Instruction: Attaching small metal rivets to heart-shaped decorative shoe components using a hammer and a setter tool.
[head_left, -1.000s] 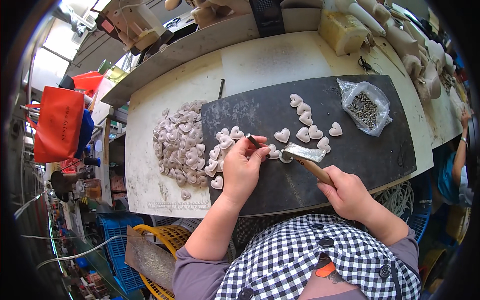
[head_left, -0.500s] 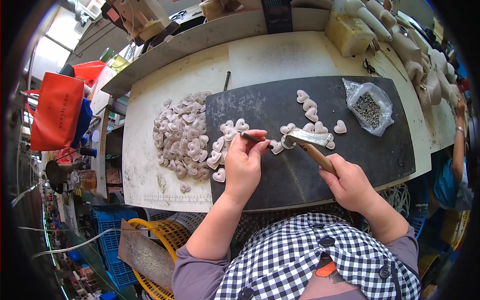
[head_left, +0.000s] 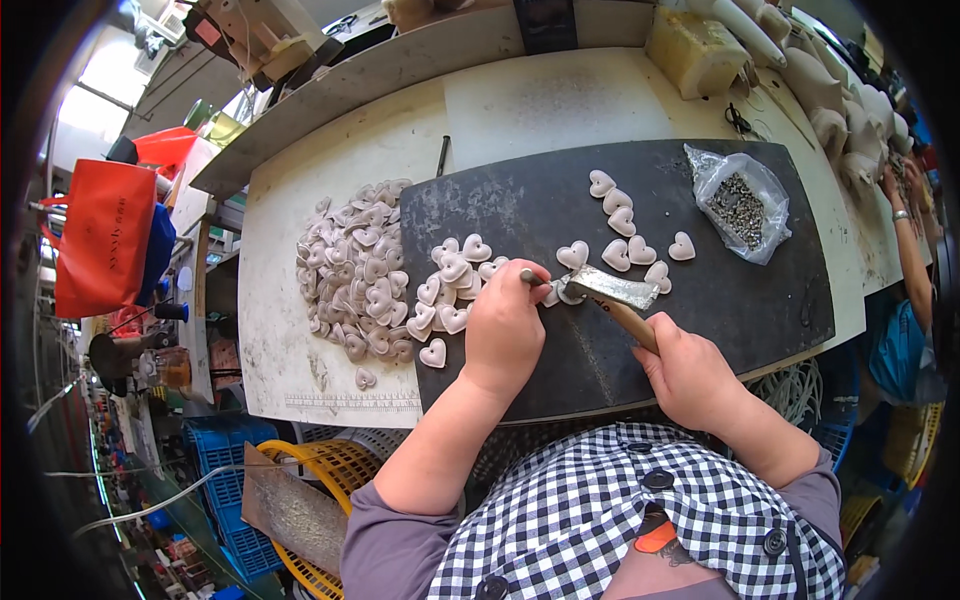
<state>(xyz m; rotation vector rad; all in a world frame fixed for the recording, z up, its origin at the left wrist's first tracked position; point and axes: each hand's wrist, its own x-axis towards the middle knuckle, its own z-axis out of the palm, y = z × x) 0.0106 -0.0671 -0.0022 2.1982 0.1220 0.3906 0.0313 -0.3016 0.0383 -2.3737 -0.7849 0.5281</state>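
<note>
My left hand is closed around a slim dark metal rod, its upper end showing above my fingers. What lies beneath its lower end is hidden by the hand. In my right hand is a hammer, gripped by its wooden handle with the metal head just right of the rod. Pale pink padded hearts lie around the hammer head on a black mat, one partly covered by it. More hearts cluster beside my left hand.
A large heap of hearts covers the table left of the mat. At the mat's right lies an open plastic bag of small metal pieces. Another dark rod rests behind the mat. A yellowish block stands at the back right.
My left hand has turned and shifted right, bringing the rod from a slant to nearly upright. The hammer head has moved slightly nearer to it, still in my right hand.
</note>
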